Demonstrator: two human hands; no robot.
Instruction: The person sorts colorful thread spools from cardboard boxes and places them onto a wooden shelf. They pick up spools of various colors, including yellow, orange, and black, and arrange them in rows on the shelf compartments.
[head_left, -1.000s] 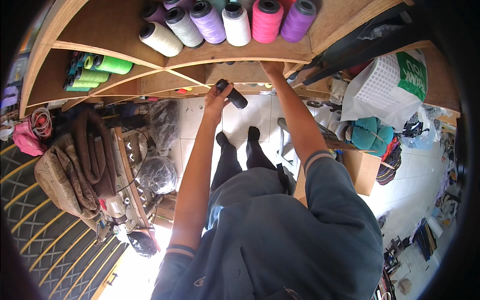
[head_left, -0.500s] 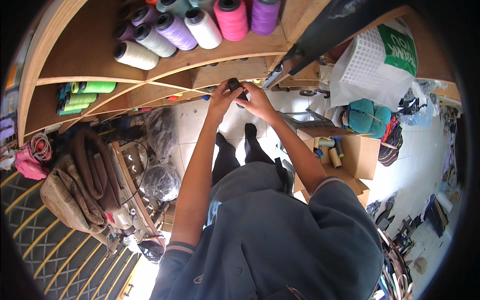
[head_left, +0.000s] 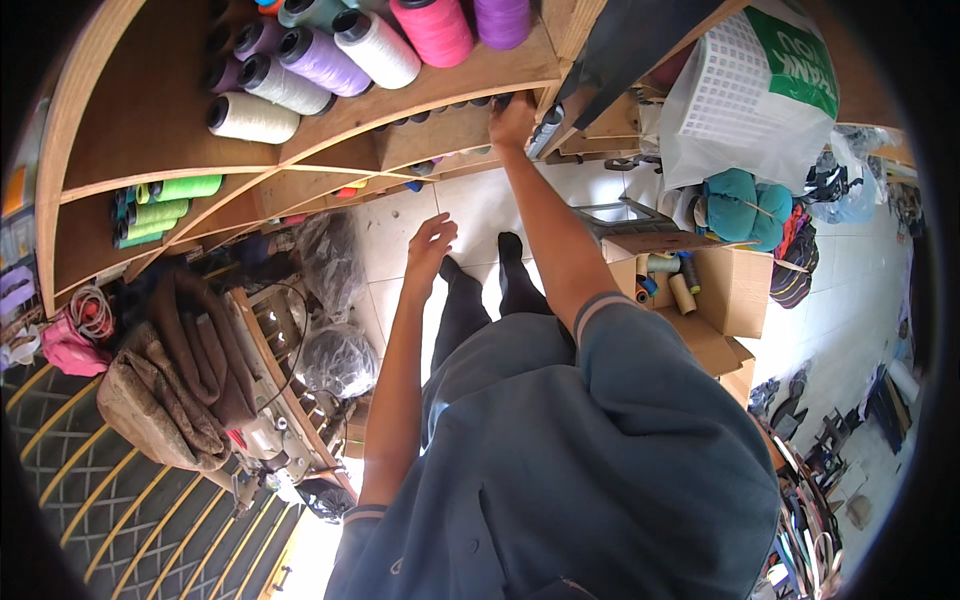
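My right hand point(head_left: 512, 122) reaches into a compartment of the wooden shelf point(head_left: 430, 105), fingers closed round a dark thread spool point(head_left: 503, 101) that is mostly hidden. Other dark spool ends show along the same compartment, left of the hand. Nearer to me, my left hand point(head_left: 432, 246) hangs over the floor with loosely bent fingers and nothing in it. On the shelf level above lie several big spools, among them a pink spool point(head_left: 433, 30), a white spool point(head_left: 378, 48), a purple spool point(head_left: 502, 22) and a cream spool point(head_left: 254, 118).
Green spools point(head_left: 163, 212) fill a lower left compartment. A cardboard box point(head_left: 735, 290) with several spools stands at my right. Beyond it are a white plastic bag point(head_left: 750, 100) and a teal bundle point(head_left: 745, 210). Brown fabric point(head_left: 190, 360) lies over a machine table at my left.
The hands have parted. My right hand has carried the dark spool forward into the shelf, while my left hand has let go and drawn back toward me.
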